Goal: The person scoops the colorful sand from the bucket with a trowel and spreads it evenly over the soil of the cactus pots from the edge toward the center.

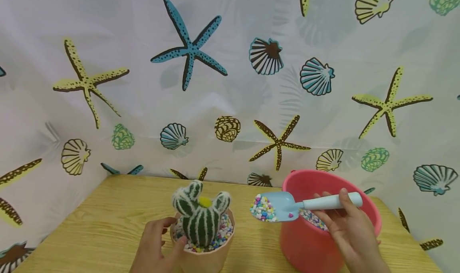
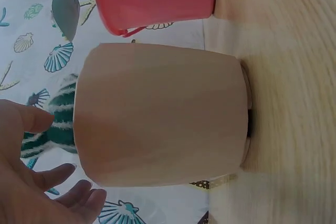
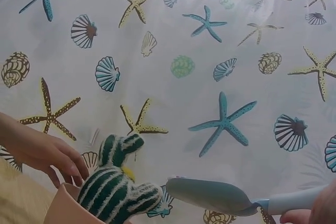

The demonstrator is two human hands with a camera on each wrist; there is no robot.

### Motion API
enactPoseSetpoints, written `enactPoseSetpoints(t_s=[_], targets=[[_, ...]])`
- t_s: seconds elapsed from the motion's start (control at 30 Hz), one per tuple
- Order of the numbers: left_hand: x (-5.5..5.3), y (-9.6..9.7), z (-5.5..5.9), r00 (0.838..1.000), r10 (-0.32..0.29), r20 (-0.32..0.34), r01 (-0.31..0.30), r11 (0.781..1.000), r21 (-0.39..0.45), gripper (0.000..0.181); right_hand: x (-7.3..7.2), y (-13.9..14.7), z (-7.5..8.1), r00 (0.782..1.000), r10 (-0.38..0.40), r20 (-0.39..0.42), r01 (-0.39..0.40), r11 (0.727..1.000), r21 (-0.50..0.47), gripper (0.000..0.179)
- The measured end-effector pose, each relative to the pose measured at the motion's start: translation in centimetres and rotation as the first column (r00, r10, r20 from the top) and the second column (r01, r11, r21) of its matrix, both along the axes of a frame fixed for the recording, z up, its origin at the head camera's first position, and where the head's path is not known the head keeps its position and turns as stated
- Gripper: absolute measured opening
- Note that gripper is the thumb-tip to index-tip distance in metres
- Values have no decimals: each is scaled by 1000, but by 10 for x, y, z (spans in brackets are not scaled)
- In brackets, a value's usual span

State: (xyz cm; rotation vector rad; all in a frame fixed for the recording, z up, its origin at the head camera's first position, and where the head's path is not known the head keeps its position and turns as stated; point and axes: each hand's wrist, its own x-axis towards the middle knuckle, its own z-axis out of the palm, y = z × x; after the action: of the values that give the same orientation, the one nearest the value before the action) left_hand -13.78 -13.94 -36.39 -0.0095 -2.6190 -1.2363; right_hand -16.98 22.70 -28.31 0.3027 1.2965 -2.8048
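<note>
A knitted green-and-white cactus (image 1: 201,227) with a yellow tuft stands in a peach pot (image 1: 206,262), amid small colored pebbles (image 1: 227,227). My left hand (image 1: 153,243) is at the pot's left rim, its thumb and fingers spread apart; in the left wrist view the hand (image 2: 37,166) lies over the pot's top edge, beside the cactus (image 2: 64,121). Between thumb and fingers my right hand (image 1: 350,227) holds the white handle of a light-blue trowel (image 1: 285,199). Multicolored pebbles (image 1: 264,209) fill the front of its scoop, which is level, right of the cactus.
Under the trowel handle stands a pink bucket (image 1: 305,245), with more pebbles (image 1: 313,220) inside. Pot and bucket share a wooden table (image 1: 118,221). A white curtain (image 1: 230,93) printed with starfish and shells hangs behind and at both sides.
</note>
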Motion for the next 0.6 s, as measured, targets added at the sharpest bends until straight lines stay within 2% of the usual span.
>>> enactPoseSetpoints(t_s=[0.17, 0.43, 0.5, 0.6], targets=[[-10, -10, -3, 995, -32, 91, 28, 998, 48, 57, 0, -7, 1, 1000, -6, 9, 5, 1000, 9, 45], [-26, -25, -7, 977, -167, 134, 146, 977, 154, 65, 1, -17, -1, 1000, 2, -13, -1, 998, 55, 35], [-30, -27, -9, 967, -204, 152, 176, 968, 180, 67, 1, -19, -2, 1000, 9, -27, -7, 997, 77, 32], [-34, -28, -13, 943, -266, 200, 218, 948, 230, 74, 2, -23, -2, 999, 11, -42, -7, 995, 96, 30]])
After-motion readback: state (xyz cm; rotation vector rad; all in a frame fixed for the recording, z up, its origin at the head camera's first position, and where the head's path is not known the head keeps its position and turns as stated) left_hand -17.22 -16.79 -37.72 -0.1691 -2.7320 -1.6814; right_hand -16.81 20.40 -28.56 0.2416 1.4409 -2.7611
